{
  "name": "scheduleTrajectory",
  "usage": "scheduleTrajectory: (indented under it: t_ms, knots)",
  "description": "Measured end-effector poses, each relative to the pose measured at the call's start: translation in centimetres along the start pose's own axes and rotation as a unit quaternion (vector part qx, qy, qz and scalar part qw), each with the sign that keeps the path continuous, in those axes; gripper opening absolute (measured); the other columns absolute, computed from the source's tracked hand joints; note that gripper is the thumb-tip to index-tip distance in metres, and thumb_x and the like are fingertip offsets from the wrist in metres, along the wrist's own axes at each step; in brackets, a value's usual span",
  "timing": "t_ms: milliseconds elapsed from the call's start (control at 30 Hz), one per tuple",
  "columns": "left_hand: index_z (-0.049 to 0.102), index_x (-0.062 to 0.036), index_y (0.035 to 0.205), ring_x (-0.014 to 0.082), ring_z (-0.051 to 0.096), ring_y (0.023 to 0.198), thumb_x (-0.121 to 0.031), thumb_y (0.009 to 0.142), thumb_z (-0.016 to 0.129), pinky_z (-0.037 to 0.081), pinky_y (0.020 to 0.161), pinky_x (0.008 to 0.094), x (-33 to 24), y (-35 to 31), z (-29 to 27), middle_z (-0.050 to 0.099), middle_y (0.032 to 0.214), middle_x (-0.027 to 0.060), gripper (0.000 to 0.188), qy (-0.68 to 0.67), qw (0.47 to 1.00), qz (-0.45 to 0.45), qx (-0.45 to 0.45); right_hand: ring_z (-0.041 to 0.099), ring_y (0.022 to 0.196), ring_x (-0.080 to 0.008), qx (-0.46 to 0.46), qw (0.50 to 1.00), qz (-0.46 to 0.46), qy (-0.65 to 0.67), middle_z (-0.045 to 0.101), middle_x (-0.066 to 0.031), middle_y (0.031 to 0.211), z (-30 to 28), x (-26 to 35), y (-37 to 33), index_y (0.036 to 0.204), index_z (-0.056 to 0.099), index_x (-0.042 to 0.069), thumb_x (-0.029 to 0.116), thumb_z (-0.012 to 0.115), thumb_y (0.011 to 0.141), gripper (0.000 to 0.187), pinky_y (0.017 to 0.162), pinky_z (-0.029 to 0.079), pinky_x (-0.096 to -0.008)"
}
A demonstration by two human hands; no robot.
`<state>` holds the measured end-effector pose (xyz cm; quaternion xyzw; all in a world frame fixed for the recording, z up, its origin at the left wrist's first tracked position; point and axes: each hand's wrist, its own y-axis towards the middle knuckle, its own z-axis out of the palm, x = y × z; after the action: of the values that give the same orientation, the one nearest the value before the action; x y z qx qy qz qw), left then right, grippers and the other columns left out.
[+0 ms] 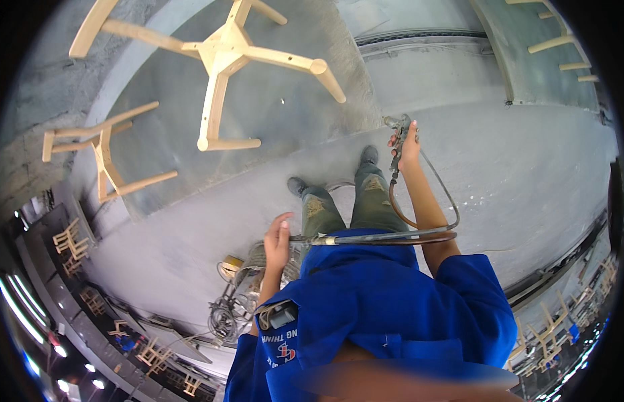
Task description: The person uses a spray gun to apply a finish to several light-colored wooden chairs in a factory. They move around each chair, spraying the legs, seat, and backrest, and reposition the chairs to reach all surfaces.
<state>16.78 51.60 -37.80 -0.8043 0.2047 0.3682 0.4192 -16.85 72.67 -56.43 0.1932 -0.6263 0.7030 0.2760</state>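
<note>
My right hand [408,144] is closed around a metal spray gun [397,127], held out ahead and to the right. Two hoses [441,175] run from the gun and loop back across my waist. Near the left end of that hose run, my left hand [278,244] is half raised with its fingers extended, gripping nothing that I can see. Ahead to the left is a pale wooden chair frame [226,51] with splayed legs, apart from both hands. A second wooden frame [104,149] sits farther left.
Coiled hoses and equipment [233,305] lie on the floor behind me to the left. More wooden frames [560,45] show at the far right. Stacked chair frames [71,244] stand at the left, and others [553,331] line the lower right. Grey floor [513,167] extends to my right.
</note>
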Motion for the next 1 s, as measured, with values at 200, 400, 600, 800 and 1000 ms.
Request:
scheduleTrajectory:
  t_ms: [200,400,600,800,1000]
  knots:
    - [0.065,-0.0039,0.127,0.0032,0.034,0.06,-0.027,0.106,0.052,0.027,0.055,0.0231,2.9,-2.2,-6.5,0.04,0.066,-0.0082,0.034,-0.105,0.993,0.024,-0.044,0.065,0.062,-0.0206,-0.018,0.935,-0.155,-0.317,0.065,-0.0086,0.073,2.8,-7.3,-2.1,0.098,0.064,0.006,0.059,0.056,0.097,0.054,0.053,0.047,-0.0344]
    - [0.07,-0.0032,0.118,0.0046,0.038,0.061,-0.028,0.107,0.05,0.03,0.056,0.0248,8.9,-3.4,-12.0,0.042,0.066,-0.0073,0.034,-0.159,0.986,0.035,-0.02,0.068,0.088,-0.0447,0.059,0.683,-0.295,-0.666,0.07,-0.0258,0.093,11.0,-6.1,-11.8,0.113,0.067,0.005,0.044,0.071,0.09,0.045,0.074,0.054,-0.0474]
    - [0.072,-0.0017,0.114,0.0046,0.038,0.061,-0.032,0.107,0.048,0.03,0.056,0.0247,11.4,-2.5,-17.4,0.043,0.064,-0.0073,0.039,-0.224,0.972,0.054,0.039,0.07,0.077,-0.0333,-0.006,0.691,-0.413,-0.593,0.07,-0.0209,0.083,15.9,-1.1,-25.4,0.11,0.067,0.004,0.034,0.07,0.094,0.034,0.07,0.053,-0.0427]
    - [0.073,-0.0017,0.112,0.0036,0.036,0.061,-0.033,0.108,0.048,0.028,0.056,0.0243,10.2,-1.7,-19.3,0.041,0.064,-0.0086,0.04,-0.25,0.964,0.069,0.055,0.055,0.061,-0.0072,-0.062,0.804,-0.464,-0.367,0.062,-0.0038,0.067,16.4,0.9,-29.8,0.093,0.066,0.002,0.021,0.07,0.096,0.02,0.059,0.045,-0.0272]
    - [0.073,-0.0016,0.111,0.0037,0.036,0.059,-0.03,0.106,0.051,0.028,0.055,0.0241,7.2,-2.7,-19.0,0.043,0.062,-0.0077,0.036,-0.235,0.97,0.061,0.025,0.052,0.062,-0.0055,0.043,0.887,-0.355,-0.292,0.059,0.002,0.068,22.9,-0.6,-25.1,0.085,0.065,0.004,0.028,0.069,0.098,0.028,0.06,0.039,-0.024]
